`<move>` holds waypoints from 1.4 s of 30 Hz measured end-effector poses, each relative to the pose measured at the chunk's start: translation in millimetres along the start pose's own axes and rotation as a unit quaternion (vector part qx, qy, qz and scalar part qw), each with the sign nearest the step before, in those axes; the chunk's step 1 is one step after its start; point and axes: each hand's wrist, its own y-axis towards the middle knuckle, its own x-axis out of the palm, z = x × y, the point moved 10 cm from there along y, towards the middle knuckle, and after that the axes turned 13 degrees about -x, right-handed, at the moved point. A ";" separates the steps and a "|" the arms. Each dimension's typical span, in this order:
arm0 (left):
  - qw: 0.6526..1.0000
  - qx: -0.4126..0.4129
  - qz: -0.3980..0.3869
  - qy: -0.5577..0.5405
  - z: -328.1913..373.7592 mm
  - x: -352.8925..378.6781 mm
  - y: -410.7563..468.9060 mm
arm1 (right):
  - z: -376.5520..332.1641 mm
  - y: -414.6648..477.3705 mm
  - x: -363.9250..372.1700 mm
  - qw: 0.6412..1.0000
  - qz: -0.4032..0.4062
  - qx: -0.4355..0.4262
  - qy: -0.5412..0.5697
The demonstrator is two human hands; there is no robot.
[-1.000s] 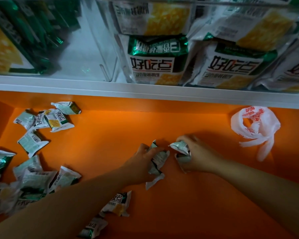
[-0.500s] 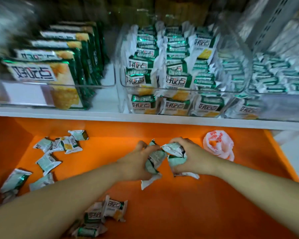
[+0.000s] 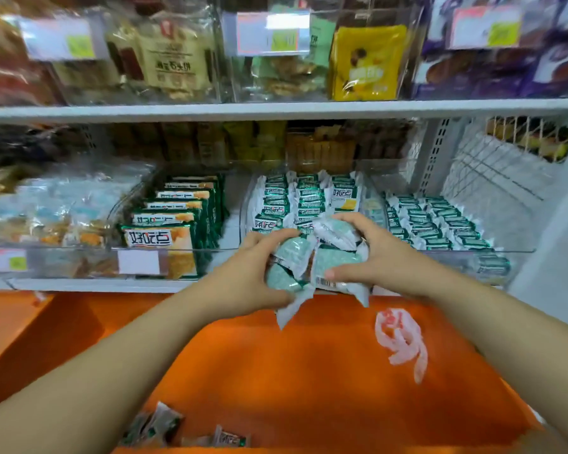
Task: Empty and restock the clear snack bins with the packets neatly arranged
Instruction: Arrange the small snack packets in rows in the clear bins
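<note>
Several small green-and-white packets make up the bundle (image 3: pixel 312 262) that I hold between both hands. It is raised off the orange ledge (image 3: pixel 309 371), level with the front edge of the white shelf (image 3: pixel 95 285).

Left hand (image 3: pixel 243 280): fingers curled round the bundle's left side. Right hand (image 3: pixel 377 253): fingers curled over the top, thumb pressed on the near face beside a barcode. Both squeeze inward. A few wrapper tails hang free below.

The bundle sits just in front of the middle bin (image 3: pixel 243 206). I cannot tell whether it touches the front wall.

Done, as far as I can judge:
- The middle bin carries upright rows of the same packets, filled from the back.
- The right bin (image 3: pixel 512 251), toward the shelf's right end, holds tidy rows too.
- Left of the middle bin, the larger packs (image 3: pixel 164 237) stand filed front to back in their own bin.

Left to do:
- The front of the middle bin is hidden behind my hands. That is probably where this bundle goes.
- Loose packets (image 3: pixel 158 427) lie at the near edge of the ledge, left of centre, so at least one more pickup is needed.

A crumpled plastic bag (image 3: pixel 404 345) lies toward the ledge's right side.

Judgement: restocking is well along, with the last handfuls remaining. I cannot tell how many packets lie out of view.
</note>
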 end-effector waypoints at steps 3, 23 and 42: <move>0.998 -0.008 0.058 -0.039 10.2 -19.6 9.2 | -1.4 12.4 -29.0 0.995 0.099 -0.019 0.017; 0.971 -0.067 0.179 -0.141 -29.7 -95.7 75.9 | 6.0 173.5 -9.8 0.993 0.047 -0.019 -0.104; 0.921 -0.021 -0.007 -0.390 43.7 -16.5 -3.2 | -17.7 -5.0 -8.3 0.988 0.093 -0.016 0.119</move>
